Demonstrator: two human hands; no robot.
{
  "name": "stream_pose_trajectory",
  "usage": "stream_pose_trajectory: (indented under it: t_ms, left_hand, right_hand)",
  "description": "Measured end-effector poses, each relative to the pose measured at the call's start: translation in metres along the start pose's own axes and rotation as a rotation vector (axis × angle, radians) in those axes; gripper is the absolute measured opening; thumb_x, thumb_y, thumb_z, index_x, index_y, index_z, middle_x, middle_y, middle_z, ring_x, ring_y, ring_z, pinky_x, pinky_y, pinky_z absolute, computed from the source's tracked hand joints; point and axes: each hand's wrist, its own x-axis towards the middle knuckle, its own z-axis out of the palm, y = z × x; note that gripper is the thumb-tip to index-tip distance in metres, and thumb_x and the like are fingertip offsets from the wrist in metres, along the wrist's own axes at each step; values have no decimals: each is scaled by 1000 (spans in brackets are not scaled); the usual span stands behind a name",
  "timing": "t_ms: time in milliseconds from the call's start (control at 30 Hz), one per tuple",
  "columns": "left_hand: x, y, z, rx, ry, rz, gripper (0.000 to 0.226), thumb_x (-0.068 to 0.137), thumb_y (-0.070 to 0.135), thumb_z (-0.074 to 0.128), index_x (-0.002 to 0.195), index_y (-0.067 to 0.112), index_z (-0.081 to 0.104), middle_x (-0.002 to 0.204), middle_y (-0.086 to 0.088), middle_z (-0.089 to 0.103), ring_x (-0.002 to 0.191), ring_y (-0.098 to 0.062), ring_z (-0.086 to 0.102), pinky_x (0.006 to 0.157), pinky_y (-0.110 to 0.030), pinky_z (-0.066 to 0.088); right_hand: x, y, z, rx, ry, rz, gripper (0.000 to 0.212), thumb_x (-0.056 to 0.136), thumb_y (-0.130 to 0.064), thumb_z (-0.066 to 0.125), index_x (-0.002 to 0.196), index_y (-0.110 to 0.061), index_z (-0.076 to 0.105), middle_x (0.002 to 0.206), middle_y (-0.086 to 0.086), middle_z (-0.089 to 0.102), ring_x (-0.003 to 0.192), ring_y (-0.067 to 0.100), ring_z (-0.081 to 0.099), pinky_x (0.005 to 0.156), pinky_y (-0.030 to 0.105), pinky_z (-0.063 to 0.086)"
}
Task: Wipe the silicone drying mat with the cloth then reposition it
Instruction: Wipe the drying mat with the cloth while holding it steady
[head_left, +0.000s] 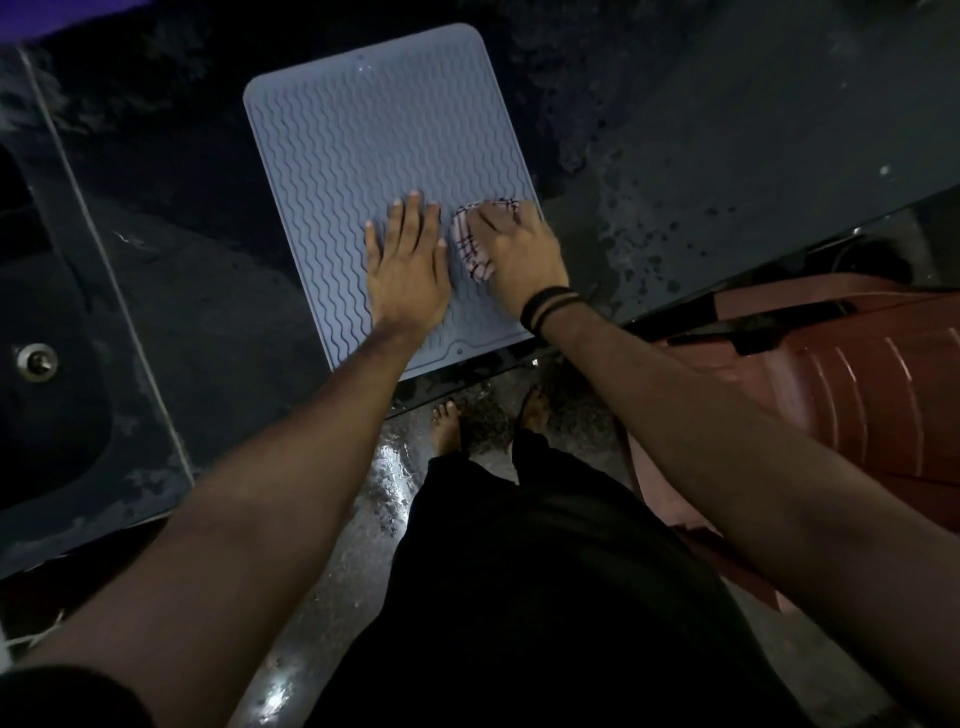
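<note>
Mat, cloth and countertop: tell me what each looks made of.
The mat looks like matte grey-blue silicone or soft rubber: moulded wavy ridges, rounded corners. The cloth under the right hand looks like thin woven fabric, pale with dark checked lines, bunched in soft folds. The countertop looks like dark polished stone, speckled and glossy at its edge; the exact stone is unclear.

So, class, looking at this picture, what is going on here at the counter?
A person stands at a dark counter with both hands on a grey mat. The left hand lies flat and open on the mat, as if to steady it. The right hand presses a checked cloth against the mat near its right edge, so wiping looks under way. The mat's near edge sits at the counter's front edge. A sink lies to the left.
</note>
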Motion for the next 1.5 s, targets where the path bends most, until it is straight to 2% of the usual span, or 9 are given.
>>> stream_pose_trajectory:
  t_ms: [167,300,500,733,933,1067,1200,1333,1500]
  left_hand:
    - [-3,3,0,29,3,-20,55,109,35,18,161,17,21,169,-2,15,157,-20,8,123,-58,2]
    - [-3,3,0,21,21,-21,56,109,36,18,160,17,24,169,-2,16,157,-20,8,123,-60,-1]
    - [-3,1,4,-8,51,-24,57,107,37,19,159,16,28,168,-2,19,156,-20,11,123,-58,-1]
    - [-3,2,2,-11,23,-29,56,108,37,19,160,18,25,169,0,16,157,-19,8,123,-57,-1]
    - [-3,0,6,-26,40,-24,57,107,38,18,160,18,26,169,-1,17,157,-19,9,123,-58,1]
    - [-3,-1,1,-64,19,2,56,108,37,20,160,16,24,169,-2,16,157,-20,7,123,-58,-2]
    - [-3,-30,-17,-181,93,34,55,110,35,29,160,15,24,167,-6,20,156,-25,9,125,-52,-1]
    - [13,-96,-38,-105,118,-84,56,109,35,30,160,13,24,167,-7,21,156,-25,12,124,-53,0]
    - [18,-148,-41,-127,1,-66,57,110,37,28,162,17,18,169,-2,14,157,-24,8,125,-54,1]
  right_hand:
    - [-52,9,26,0,165,-14,44,87,-20,55,130,-19,54,136,-1,54,113,30,45,85,40,49]
    - [-101,22,33,-18,108,-62,50,84,-12,47,133,-17,53,141,0,52,98,33,47,73,40,50]
    - [-86,40,0,4,137,-29,40,81,-19,56,120,-23,63,125,-5,62,99,29,49,74,37,46]
    - [-6,26,-4,-18,18,76,56,84,-13,58,139,-19,46,146,-1,44,120,33,41,90,43,45]
    - [-81,36,23,-5,84,57,56,77,-9,49,132,-17,54,142,1,50,100,35,47,76,41,47]
    - [-102,31,12,-60,6,33,57,77,-15,40,133,-19,54,139,0,53,103,34,47,80,40,48]
    - [-65,11,-21,36,75,84,43,77,-16,59,120,-22,61,120,-2,61,104,32,47,76,40,48]
    - [15,-39,-43,158,215,17,39,85,-18,59,123,-22,59,126,-2,59,113,30,46,82,38,50]
    - [88,-82,-21,116,-39,35,50,90,-22,59,139,-19,47,146,2,43,133,31,33,104,42,42]
